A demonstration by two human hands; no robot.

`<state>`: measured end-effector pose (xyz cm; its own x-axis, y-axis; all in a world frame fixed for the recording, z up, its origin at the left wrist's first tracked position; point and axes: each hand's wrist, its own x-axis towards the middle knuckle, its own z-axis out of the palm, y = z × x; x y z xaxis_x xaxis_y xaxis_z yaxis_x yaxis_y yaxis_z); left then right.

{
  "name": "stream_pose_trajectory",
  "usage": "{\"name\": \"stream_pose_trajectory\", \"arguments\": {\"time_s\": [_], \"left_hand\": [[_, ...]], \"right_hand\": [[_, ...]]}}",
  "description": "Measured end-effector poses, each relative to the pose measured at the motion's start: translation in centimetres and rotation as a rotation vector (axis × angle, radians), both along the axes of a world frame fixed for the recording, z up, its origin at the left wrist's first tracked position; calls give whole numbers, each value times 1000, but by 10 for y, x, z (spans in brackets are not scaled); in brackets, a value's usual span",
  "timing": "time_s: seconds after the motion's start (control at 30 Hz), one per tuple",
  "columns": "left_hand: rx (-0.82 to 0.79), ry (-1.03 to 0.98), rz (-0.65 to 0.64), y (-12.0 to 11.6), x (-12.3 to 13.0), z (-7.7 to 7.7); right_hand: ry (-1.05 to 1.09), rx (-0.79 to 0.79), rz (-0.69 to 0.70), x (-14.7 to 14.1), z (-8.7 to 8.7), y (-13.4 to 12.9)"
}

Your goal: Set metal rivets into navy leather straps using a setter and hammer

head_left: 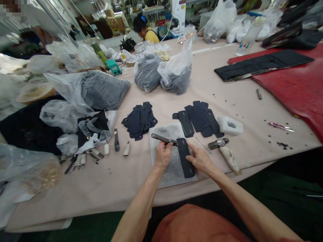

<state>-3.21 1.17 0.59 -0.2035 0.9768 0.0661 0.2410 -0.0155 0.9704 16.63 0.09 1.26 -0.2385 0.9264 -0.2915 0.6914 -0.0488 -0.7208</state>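
Head view, bench work at a long pink-covered table (106, 188). Left hand (163, 156) pinches a slim metal tool (163, 138) between thumb and fingers, grip closed, its tip reaching the top end of a black strip (185, 158). That strip lies lengthwise on a speckled grey slab (174, 174). Right hand (199, 159) sits open, fingers (189, 147) resting on the strip's right edge, not closed around it. Just right of the slab: a stack of black strips (199, 117), a hammer (218, 144) with a pale handle, and a small white block (230, 126). A second stack of strips (138, 119) lies to the left. Beyond, bagged dark pieces (147, 72) sit on the table; a co-worker in yellow (151, 35) sits at the far end.
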Motion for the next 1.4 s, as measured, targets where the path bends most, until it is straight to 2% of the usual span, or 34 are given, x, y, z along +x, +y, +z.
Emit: {"name": "stream_pose_trajectory", "arguments": {"time_s": [0.17,0.3,0.47,0.67,0.87,1.2,1.4], "left_hand": [[56,122,-130,20,16,-1],[92,154,-157,22,21,-9],[135,225,-203,20,22,-12],[73,204,-164,21,28,-8],[28,207,-188,25,30,-4],[51,190,-96,20,27,-16],[49,191,-118,21,28,-13]], "right_hand": [[58,-14,-10,4,-8,0],[93,-50,-46,5,-15,-2],[65,-79,-43,6,-11,0],[85,-82,-13,8,-8,2],[87,-70,1,9,-12,1],[82,-64,8,10,-9,2],[100,-50,13,11,-9,2]]}}
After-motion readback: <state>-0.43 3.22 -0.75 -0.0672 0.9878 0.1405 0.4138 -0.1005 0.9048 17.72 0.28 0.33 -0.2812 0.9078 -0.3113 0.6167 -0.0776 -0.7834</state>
